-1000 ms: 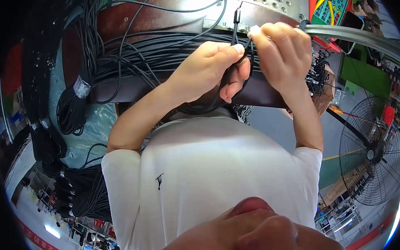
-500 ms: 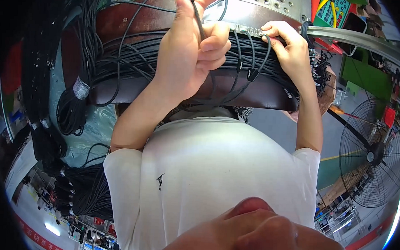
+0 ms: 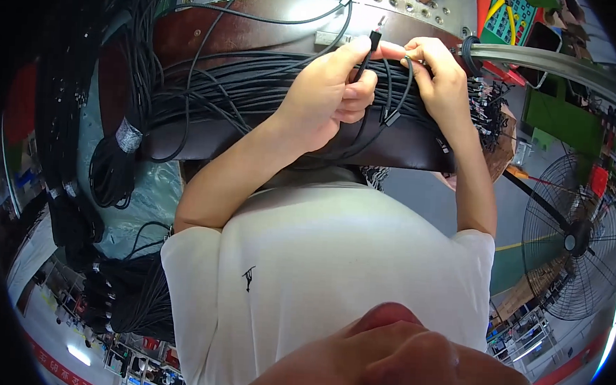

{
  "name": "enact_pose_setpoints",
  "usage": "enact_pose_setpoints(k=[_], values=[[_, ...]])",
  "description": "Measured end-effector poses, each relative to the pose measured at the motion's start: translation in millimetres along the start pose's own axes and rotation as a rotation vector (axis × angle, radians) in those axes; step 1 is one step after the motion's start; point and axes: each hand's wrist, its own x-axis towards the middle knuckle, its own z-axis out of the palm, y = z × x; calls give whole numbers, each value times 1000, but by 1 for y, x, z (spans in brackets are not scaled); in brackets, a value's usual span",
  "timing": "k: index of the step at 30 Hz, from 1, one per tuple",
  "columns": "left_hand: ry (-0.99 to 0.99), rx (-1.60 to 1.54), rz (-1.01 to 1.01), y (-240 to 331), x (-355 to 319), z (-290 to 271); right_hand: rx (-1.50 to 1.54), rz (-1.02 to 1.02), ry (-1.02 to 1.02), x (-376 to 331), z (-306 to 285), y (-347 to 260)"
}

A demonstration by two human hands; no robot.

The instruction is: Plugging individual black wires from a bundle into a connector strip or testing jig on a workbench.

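A grey floor (image 3: 426, 192) lay under the bench, a standing fan (image 3: 573, 241) at its right. Green panels (image 3: 559, 118) stood beyond, and bright light fell from windows (image 3: 76, 353).

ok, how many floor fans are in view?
1: a black wire-guard floor fan at the right edge, beyond the person's right arm, well away from both hands. Others may be hidden outside the fisheye rim.
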Motion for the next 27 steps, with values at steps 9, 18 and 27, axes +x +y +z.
enact_pose_setpoints(k=[9, 18, 27], values=[[64, 539, 113, -1, -1, 4, -493, -609, 135, 28, -29, -36], [-26, 674, 54, 22, 1, 16, -538, -546, 229, 9, -38, -48], [-127, 512, -27, 20, 7, 5, -624, -591, 252, 7, -40, -47]])
